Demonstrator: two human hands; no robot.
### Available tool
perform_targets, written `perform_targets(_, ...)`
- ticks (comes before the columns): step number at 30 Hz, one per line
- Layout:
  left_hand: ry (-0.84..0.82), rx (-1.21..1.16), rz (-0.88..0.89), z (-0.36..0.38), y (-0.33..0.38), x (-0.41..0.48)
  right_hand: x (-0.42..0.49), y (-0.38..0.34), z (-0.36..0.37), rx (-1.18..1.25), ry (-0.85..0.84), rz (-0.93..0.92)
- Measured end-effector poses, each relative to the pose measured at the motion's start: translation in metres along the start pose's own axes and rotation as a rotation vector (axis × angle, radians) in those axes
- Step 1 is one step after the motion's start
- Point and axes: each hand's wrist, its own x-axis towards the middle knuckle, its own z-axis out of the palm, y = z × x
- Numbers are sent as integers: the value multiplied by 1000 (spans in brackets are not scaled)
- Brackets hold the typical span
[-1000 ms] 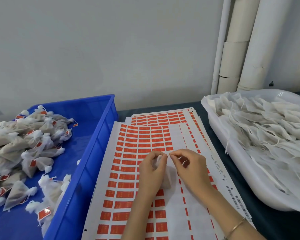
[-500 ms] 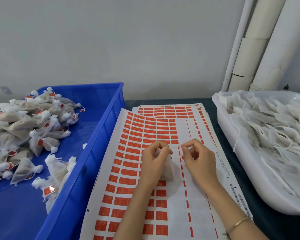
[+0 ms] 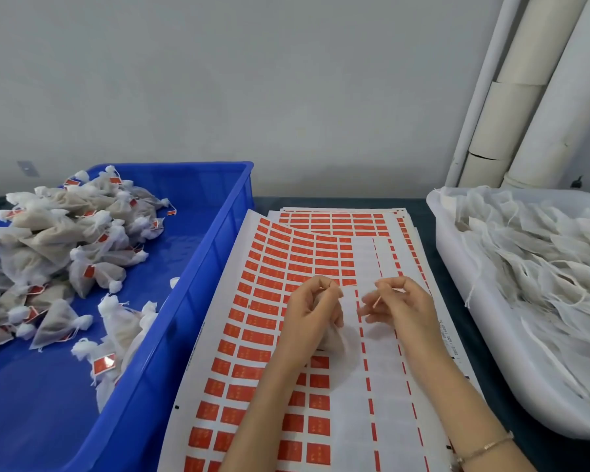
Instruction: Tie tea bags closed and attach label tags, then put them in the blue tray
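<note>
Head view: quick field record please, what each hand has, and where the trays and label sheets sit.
left hand: grips tea bag over label sheets
right hand: pinches thin string
blue tray: left, holds tagged tea bags
white tray: right, heaped with untagged bags

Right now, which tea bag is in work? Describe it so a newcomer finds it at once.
Find the sheet of red labels between the blue tray and the white tub. Above it, the left hand grips one white mesh tea bag, its bulge showing below the palm. Unlike the tagged bags in the tray, it is alone, in hand and shows no red tag.
</note>
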Motion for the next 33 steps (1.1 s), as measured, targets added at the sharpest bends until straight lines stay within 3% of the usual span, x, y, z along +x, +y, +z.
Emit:
perform_targets(2,-73,24,15,0,0,0,-1,-7,-4,290,-90,102)
perform_targets(5,-175,133,-56,0,-1,-4,0,-13,-12,608,-141,116)
perform_targets(9,-210,216,-252,-5,-2,-10,3,-16,-18,792,-110,96)
perform_targets(14,-336,202,-234,-4,-1,-6,3,-15,-24,993,-91,169)
perform_targets(18,-376,171,-195,-5,-2,-6,3,-15,-25,1055,-73,205)
perform_targets(25,-299,20,-146,-7,3,-5,0,-15,-24,1134,-59,273)
perform_targets(29,-387,-26,-243,-5,7,3,2,-13,-26,1111,-27,283)
perform_targets(33,-305,-340,-238,-9,7,-2,4,-10,-25,906,-32,290)
